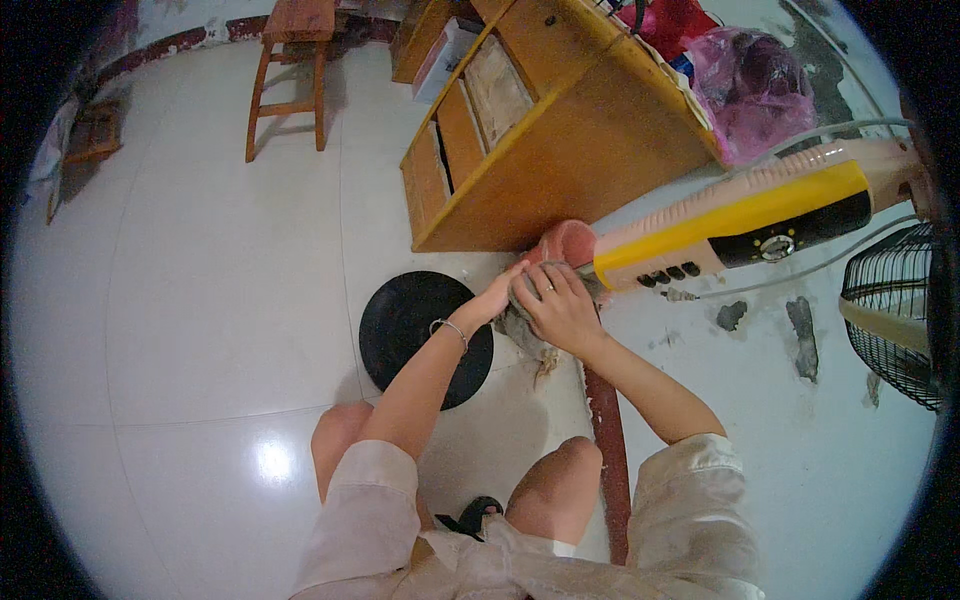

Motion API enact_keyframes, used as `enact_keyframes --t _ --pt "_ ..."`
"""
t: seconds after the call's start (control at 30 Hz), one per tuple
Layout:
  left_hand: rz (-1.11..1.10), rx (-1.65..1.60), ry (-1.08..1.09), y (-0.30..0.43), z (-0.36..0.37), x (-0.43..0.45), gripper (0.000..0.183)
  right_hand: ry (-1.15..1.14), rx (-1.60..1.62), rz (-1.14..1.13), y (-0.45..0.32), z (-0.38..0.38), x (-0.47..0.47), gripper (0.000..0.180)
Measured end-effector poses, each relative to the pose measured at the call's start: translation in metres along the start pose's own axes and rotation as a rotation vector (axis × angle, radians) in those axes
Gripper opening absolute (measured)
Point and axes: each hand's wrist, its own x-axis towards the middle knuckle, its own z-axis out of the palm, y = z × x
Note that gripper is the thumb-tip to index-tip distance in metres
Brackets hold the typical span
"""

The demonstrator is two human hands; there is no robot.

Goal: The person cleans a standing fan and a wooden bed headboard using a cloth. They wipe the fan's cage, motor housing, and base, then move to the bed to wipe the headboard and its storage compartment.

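My right hand [562, 304], with a ring on one finger, is curled over a bunched grey cloth [527, 330] just below the control column of a pedestal fan [720, 217]. My left hand [491, 296], a bracelet on its wrist, presses against the cloth's left side. Whatever the cloth covers is hidden by my fingers, though the fan's pole seems to run there. Beneath my left forearm, the fan's round black base [397, 330] rests on the floor. Yellow, pale pink and black panels with buttons and a knob mark the column.
A pink plastic bin [574, 244] stands just beyond my hands, against a wooden cabinet [555, 165]. The fan's wire cage [889, 315] is at the far right. A pink plastic bag [757, 90] lies behind the cabinet's edge. A wooden stool [292, 67] stands farther off.
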Motion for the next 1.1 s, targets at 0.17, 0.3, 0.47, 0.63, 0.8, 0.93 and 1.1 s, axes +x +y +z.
enact_keyframes --t 0.17,0.3,0.47,0.63,0.8,0.93,1.1 --pt "-0.055 -0.015 0.025 0.001 -0.017 -0.004 0.055 0.001 0.065 -0.057 0.000 -0.002 0.000 0.041" --pt "-0.098 0.192 0.030 -0.024 -0.016 -0.031 0.051 -0.157 0.101 0.054 0.009 -0.028 -0.008 0.047" --pt "-0.146 0.304 0.263 -0.090 -0.073 -0.058 0.047 -0.172 0.034 0.040 -0.003 0.001 -0.002 0.039" --pt "-0.056 0.074 0.450 -0.056 -0.090 -0.067 0.047 -0.281 0.064 0.108 -0.037 0.055 0.006 0.029" --pt "0.058 -0.005 0.701 0.013 -0.102 -0.079 0.037 -0.496 0.044 0.175 -0.073 0.125 0.022 0.030" --pt "0.076 -0.088 0.796 0.042 -0.101 -0.099 0.036 -0.683 0.024 0.221 -0.122 0.198 0.023 0.035" --pt "0.121 -0.024 0.760 0.059 -0.093 -0.111 0.037 -0.698 0.053 0.259 -0.177 0.284 0.005 0.028"
